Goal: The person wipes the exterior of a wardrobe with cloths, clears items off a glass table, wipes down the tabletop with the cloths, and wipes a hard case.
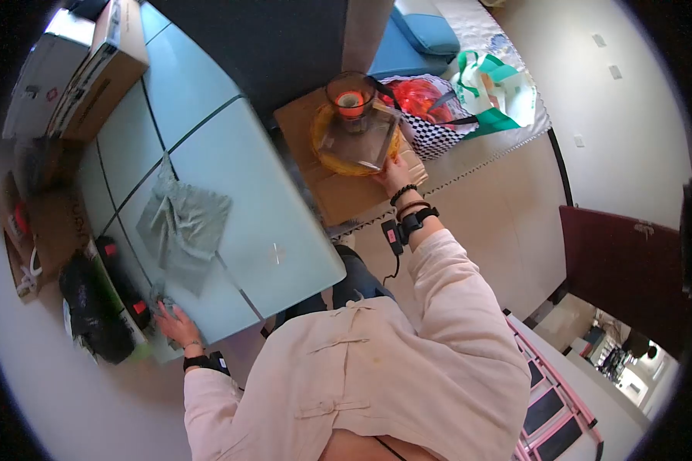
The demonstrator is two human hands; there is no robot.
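On the cardboard at the right sits a round amber tray (323,159). My right hand (394,174) grips its near edge, with the fingers partly hidden. A clear flat box (357,140) and a dark glass bowl-like container (351,86) with an orange-rimmed roll in it rest on the tray. My left hand (178,326) lies at the near left corner of the glass-topped table (292,219), fingers stretched out. They touch a small crumpled grey thing (158,295) whose kind I cannot make out. A grey-green cloth (183,223) lies rumpled on the table, beyond that hand.
Cardboard boxes (104,73) stand at the table's far left end. A black plastic bag (92,307) is beside the left edge. A checkered bag (438,137) and a green-white bag (500,92) sit past the tray. A pink-framed ladder (550,392) leans at lower right.
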